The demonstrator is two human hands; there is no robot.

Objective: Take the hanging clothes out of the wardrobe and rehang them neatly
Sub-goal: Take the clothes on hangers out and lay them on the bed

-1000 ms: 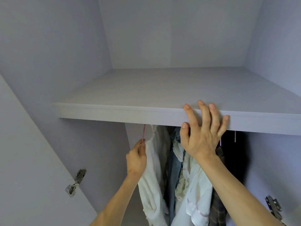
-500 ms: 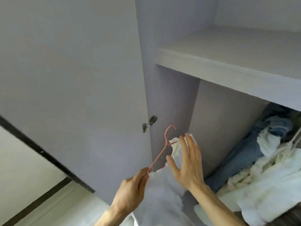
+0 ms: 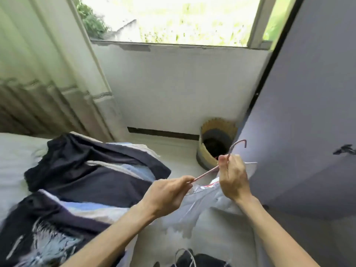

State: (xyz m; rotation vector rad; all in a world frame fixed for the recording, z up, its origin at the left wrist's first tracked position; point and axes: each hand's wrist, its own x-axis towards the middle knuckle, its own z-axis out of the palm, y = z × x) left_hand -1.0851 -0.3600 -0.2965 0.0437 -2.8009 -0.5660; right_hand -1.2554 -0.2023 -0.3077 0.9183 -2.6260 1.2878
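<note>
A pink hanger [image 3: 206, 172] bearing a white garment [image 3: 208, 201] is gripped by the left hand [image 3: 167, 191] and right hand [image 3: 234, 180]; dark clothes [image 3: 92, 170] are laid on the bed [image 3: 13, 151]; rehanging is judged outstanding.

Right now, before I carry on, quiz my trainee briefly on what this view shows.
1. True or false: the pink hanger hangs from a rail.
2. Which hand has its grip just below the hanger's hook? A) left hand B) right hand C) neither
3. Fill in: on the floor beside the wardrobe door stands a woven ____.
Key: 1 false, both hands hold it up, the white garment hanging below; 2 B, the left hand pinches an arm of it; 3 basket.
</note>
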